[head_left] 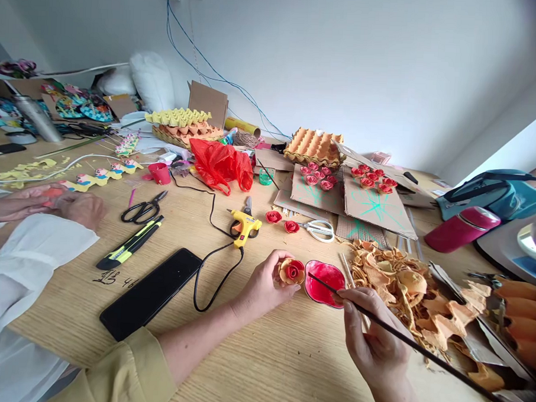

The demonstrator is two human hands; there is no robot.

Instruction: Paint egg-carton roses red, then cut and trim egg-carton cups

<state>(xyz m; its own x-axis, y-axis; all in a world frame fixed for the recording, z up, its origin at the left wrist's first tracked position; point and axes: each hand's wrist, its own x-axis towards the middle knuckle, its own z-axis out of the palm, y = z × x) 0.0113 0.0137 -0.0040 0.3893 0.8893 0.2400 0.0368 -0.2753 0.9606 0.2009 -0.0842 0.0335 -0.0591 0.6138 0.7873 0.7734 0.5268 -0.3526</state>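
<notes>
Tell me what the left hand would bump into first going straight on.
The left hand, rose leading, would probably meet the red dish first, though the paintbrush over it is close; depth is unclear.

Bright, diffuse | soft shadows on table [279,355] | edges stretched | top-right corner dark

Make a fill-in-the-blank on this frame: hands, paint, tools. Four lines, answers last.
1. The wearer's left hand holds one rose beside a dish of ____ paint.
2. The wearer's right hand grips a long, dark-handled ____ whose tip is over that dish.
3. The hot-glue gun has a ____ body.
4. ____ loose red roses lie beside the white-handled scissors.

Missing words: red; paintbrush; yellow; Two
</notes>
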